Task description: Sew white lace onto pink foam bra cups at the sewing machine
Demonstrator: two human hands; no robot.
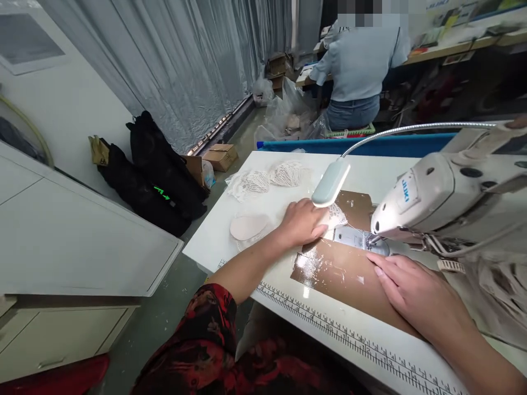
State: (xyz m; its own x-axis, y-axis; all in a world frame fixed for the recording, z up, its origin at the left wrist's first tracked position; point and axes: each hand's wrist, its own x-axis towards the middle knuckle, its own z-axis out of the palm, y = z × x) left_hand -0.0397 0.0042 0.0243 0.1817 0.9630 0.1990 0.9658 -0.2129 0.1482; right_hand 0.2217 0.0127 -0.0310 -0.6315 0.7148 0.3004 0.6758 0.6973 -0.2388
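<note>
Resting on white lace piece (338,215), left hand (302,222) half-curled, grip unclear; right hand (415,285), fingers extended, touching brown panel (343,274)

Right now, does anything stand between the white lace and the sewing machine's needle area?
Nothing solid visible; a thin thread seems to run from the white lace at the left grip toward the needle area.

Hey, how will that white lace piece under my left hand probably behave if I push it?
The lace piece looks like thin fabric, so it's probably light and floppy. It may bunch where your left hand rests on it. The brown sheet nearby looks glossy, so lace might slide easily there.
</note>
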